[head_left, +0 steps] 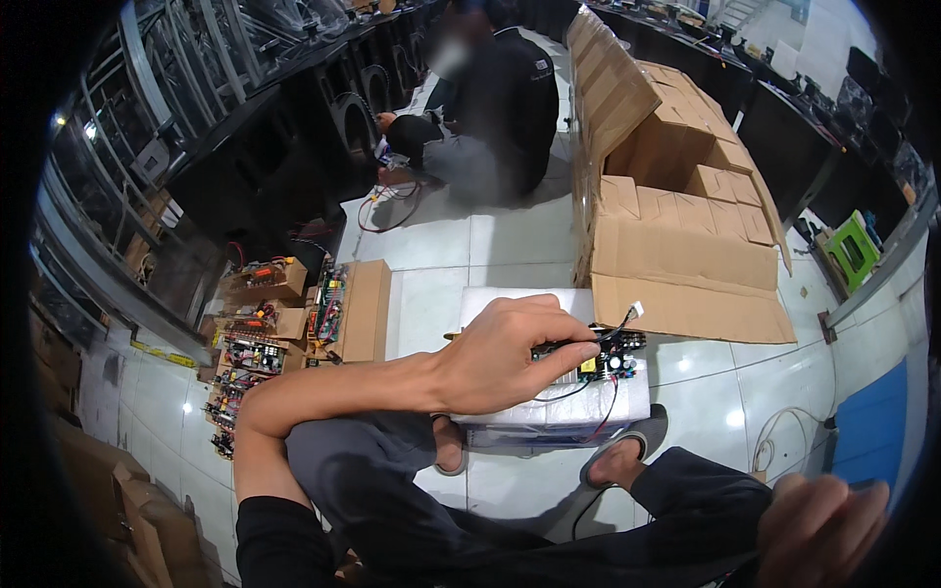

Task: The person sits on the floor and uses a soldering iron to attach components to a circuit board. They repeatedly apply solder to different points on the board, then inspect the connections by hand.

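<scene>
My left hand (515, 353) reaches across above a circuit board (618, 365) and pinches a thin dark cable (616, 329) between thumb and finger. A small white connector (637, 309) sits on the cable's end. The board lies on a white foam block (627, 404), partly hidden by my left hand; red and black wires hang over the block's edge. At the lower right, my right hand (823, 529) is blurred with its fingers curled, away from the board. Something dark shows at its fingers, but I cannot make out what it is.
Several circuit boards (250, 363) stand with cardboard pieces on the floor at left. A large open carton (686, 269) with smaller boxes stands ahead right. Another person (505, 108) sits near black cabinets (255, 147). A green stool (853, 250) and blue panel (870, 431) are at right.
</scene>
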`<state>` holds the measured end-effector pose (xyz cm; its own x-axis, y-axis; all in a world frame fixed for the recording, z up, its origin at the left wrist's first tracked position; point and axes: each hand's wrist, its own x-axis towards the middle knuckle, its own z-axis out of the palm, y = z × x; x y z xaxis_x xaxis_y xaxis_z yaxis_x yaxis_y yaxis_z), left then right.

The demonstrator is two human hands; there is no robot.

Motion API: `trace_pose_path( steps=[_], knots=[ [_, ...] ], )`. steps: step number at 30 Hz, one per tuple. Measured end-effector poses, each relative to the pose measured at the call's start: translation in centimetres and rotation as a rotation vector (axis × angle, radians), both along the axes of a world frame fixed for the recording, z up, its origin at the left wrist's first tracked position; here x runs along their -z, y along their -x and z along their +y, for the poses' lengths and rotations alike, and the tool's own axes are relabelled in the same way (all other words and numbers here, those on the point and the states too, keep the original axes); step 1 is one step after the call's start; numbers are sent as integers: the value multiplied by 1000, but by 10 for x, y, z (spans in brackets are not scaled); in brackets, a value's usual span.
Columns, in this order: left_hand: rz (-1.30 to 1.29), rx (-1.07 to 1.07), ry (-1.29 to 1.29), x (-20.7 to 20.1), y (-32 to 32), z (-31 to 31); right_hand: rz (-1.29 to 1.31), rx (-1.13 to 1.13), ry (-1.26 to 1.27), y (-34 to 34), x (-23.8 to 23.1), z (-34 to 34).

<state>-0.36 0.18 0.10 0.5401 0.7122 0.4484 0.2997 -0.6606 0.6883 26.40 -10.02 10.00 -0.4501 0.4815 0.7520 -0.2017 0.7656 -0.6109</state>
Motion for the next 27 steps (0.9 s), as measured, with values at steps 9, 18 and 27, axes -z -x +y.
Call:
trace_pose_path(
  steps=[9, 18, 27],
  knots=[
    [19, -18, -5, -2, 3, -3, -173, 500, 571, 14, 66, 84],
    [15, 3, 6, 2, 3, -5, -123, 263, 828, 23, 99, 107],
    [12, 14, 22, 4, 1, -5, -180, 274, 837, 20, 101, 108]
  ],
)
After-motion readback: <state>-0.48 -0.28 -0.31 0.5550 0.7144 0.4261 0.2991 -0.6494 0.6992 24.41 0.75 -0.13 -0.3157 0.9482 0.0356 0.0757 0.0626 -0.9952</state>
